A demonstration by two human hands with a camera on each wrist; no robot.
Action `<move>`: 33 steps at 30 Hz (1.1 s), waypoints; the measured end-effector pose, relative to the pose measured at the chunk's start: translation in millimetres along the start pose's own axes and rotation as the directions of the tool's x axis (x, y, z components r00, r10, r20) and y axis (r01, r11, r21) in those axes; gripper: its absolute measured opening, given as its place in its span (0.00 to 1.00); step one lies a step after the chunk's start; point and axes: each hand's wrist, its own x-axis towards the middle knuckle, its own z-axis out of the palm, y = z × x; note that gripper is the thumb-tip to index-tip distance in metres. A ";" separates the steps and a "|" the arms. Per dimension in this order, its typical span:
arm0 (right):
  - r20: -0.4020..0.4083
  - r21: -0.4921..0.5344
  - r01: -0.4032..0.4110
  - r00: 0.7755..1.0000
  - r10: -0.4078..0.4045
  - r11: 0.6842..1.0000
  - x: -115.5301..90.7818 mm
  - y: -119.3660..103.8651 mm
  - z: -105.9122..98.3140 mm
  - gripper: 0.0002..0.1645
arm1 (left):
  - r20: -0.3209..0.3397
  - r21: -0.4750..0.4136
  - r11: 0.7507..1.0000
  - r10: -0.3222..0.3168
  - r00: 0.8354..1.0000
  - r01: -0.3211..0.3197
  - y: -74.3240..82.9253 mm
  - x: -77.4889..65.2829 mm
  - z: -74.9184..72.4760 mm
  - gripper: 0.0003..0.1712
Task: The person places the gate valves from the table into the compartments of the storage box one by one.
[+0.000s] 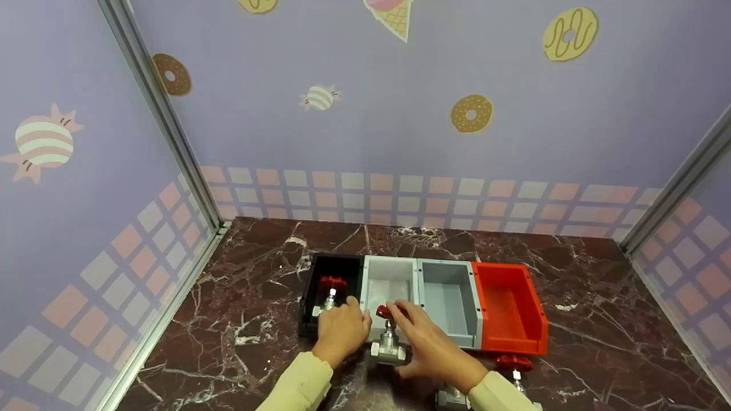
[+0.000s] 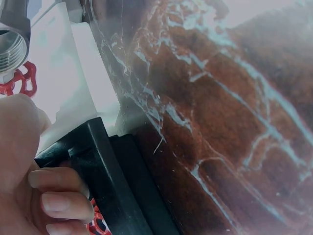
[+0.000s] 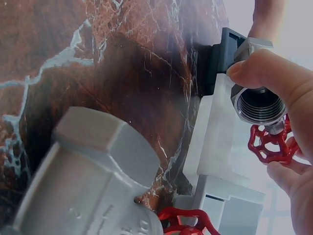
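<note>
By the white bin (image 1: 390, 279), the right hand (image 1: 437, 349) grips a valve (image 1: 389, 347) between thumb and fingers.

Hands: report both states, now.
Left hand: curled at the black bin; whether it grips cannot be told.
Right hand: closed, holding a valve.

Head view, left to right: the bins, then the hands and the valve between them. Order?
Bins: black bin → white bin → gray bin → red bin.
Nearer the camera: left hand → valve → right hand.
</note>
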 end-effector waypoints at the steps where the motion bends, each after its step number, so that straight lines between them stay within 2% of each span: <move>1: -0.004 -0.001 0.004 1.000 -0.005 1.000 0.4 0.3 -0.1 0.74 | -0.007 0.001 1.000 0.002 1.000 -0.002 -0.1 -0.2 -0.2 0.19; 8: 0.031 0.033 -0.026 0.999 0.025 0.999 1.8 3.2 -1.3 0.74 | -0.037 0.017 1.000 0.012 0.999 -0.011 0.0 -0.2 0.4 0.19; 20: 0.050 0.030 -0.069 0.997 0.067 0.997 6.0 6.9 -2.7 0.76 | 0.013 -0.001 1.000 -0.001 1.000 0.001 0.4 1.2 -0.9 0.19; 28: 0.052 0.027 -0.059 0.997 0.057 0.998 9.2 10.2 -2.6 0.75 | -0.018 -0.003 1.000 0.006 1.000 -0.006 0.5 0.0 -1.0 0.18; 33: 0.027 0.022 -0.039 0.999 0.039 0.999 10.3 12.9 -1.4 0.74 | -0.017 0.003 1.000 0.002 1.000 -0.002 0.5 0.0 -1.2 0.18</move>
